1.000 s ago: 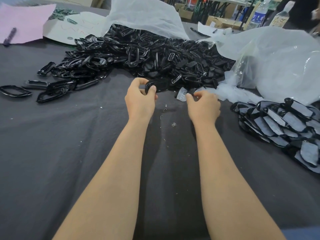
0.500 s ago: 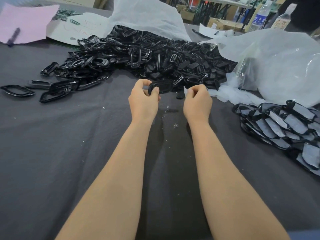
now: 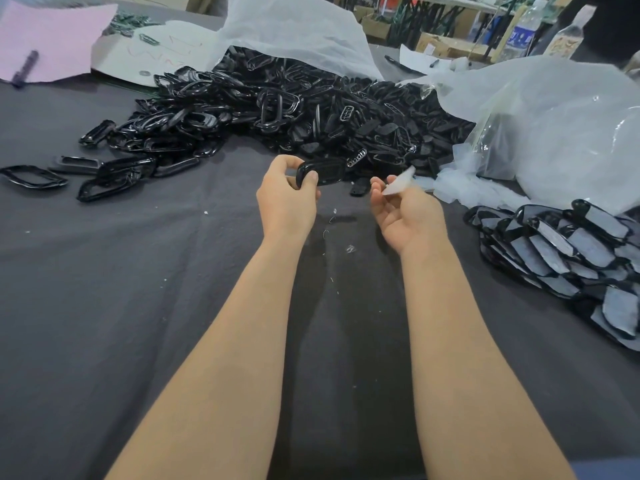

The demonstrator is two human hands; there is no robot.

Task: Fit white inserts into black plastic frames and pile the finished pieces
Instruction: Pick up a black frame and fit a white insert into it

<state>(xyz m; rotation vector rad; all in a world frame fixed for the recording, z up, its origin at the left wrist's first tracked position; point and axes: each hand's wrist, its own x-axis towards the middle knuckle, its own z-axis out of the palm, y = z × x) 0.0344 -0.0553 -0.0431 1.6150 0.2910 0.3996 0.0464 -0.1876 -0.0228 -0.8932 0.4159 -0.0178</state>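
My left hand [image 3: 287, 199] grips a black plastic frame [image 3: 323, 173] by its left end, held just above the dark cloth. My right hand [image 3: 405, 213] is turned palm up and pinches a thin white insert [image 3: 398, 183] between thumb and fingertips, a short gap to the right of the frame. A big heap of loose black frames [image 3: 277, 112] lies just beyond both hands. Loose white inserts [image 3: 460, 188] lie at the heap's right edge. The pile of finished pieces [image 3: 568, 251], black rims with pale centres, sits at the right.
A dark grey cloth [image 3: 138, 306] covers the table. Clear plastic bags [image 3: 554, 126] bulge at the back right and back centre. Pink paper with a pen [image 3: 52, 39] and a white sheet lie at the back left. Bottles [image 3: 523, 29] stand far right.
My right hand has lifted the white insert off the cloth, rolled palm up and swung slightly right. My left hand keeps hold of the black frame in much the same place.
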